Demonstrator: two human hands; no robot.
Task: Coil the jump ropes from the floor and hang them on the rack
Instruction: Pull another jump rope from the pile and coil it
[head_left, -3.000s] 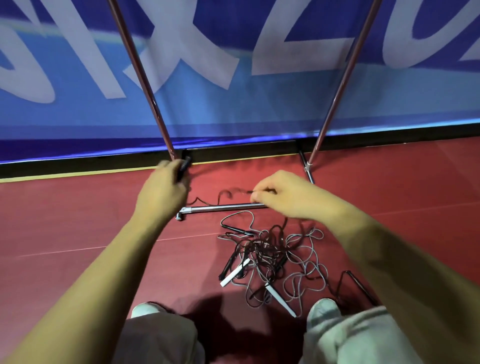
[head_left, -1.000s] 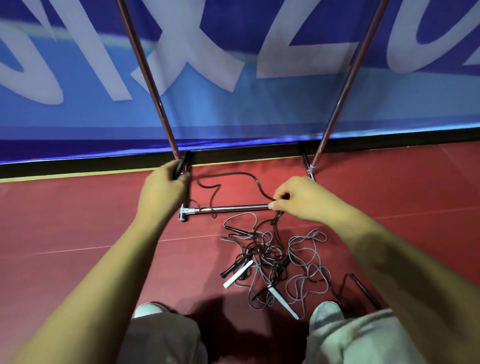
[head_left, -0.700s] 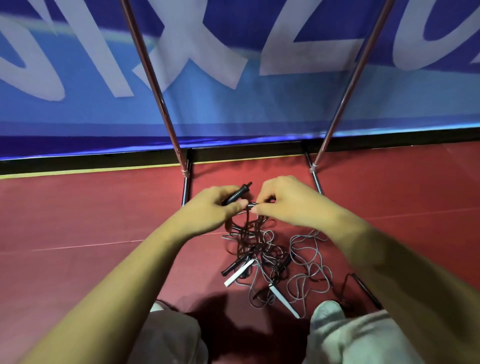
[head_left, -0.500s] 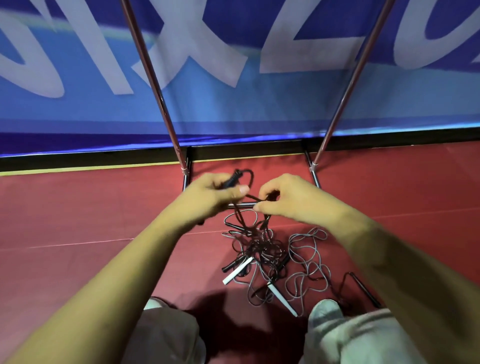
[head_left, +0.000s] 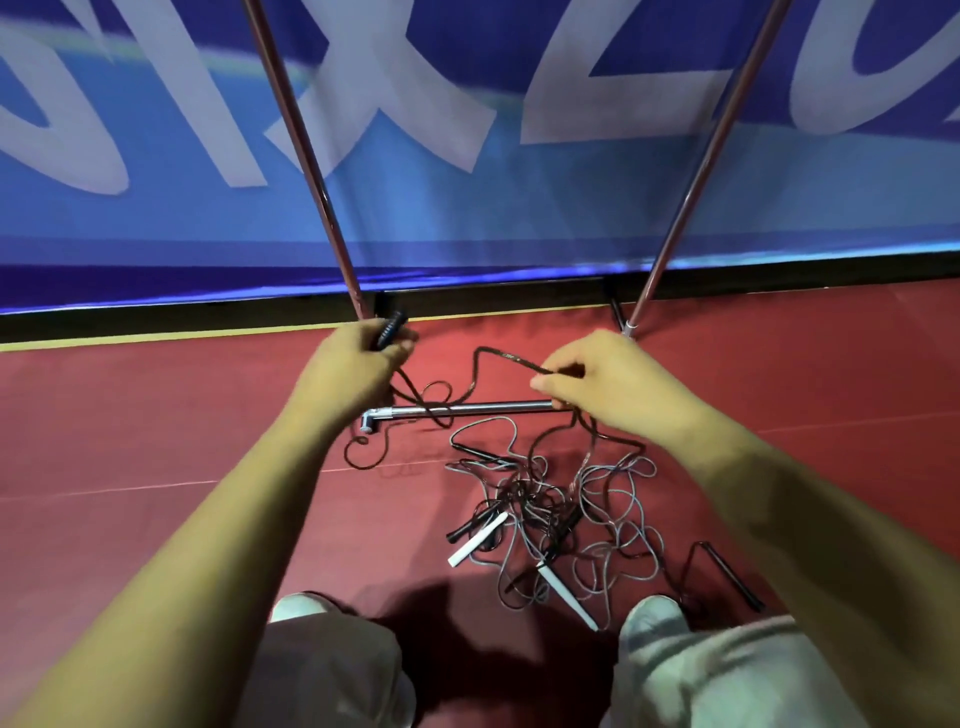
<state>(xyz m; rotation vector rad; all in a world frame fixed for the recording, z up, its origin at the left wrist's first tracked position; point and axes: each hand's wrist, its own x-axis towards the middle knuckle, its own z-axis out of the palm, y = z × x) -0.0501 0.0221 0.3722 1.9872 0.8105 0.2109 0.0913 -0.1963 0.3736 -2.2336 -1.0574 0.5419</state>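
1. Left hand (head_left: 353, 364) gripped a black handle (head_left: 389, 330), fingers curled round it, just behind the left end of the rack's base bar (head_left: 467, 409).
2. Right hand (head_left: 608, 384) pinched the dark rope (head_left: 483, 358) between thumb and fingertips, over the bar's right end.
3. The rope ran slack and kinked between the hands, looped across the bar, then trailed into the pile (head_left: 550, 509) in front of the bar.
4. The pile was dark and grey cords tangled together on the floor, with white handles (head_left: 478, 540) among them.
5. Judged: the cord is light, limp and springy, keeps its kinks, and is likely to snag in the pile. A smooth cord may slip through a loose pinch.
6. Judged: best hold is the rigid ribbed handle as anchor, with the cord taken close by and fed in even loops.
7. Rack uprights (head_left: 306, 156) rose behind the bar. The hanging rail was out of view.
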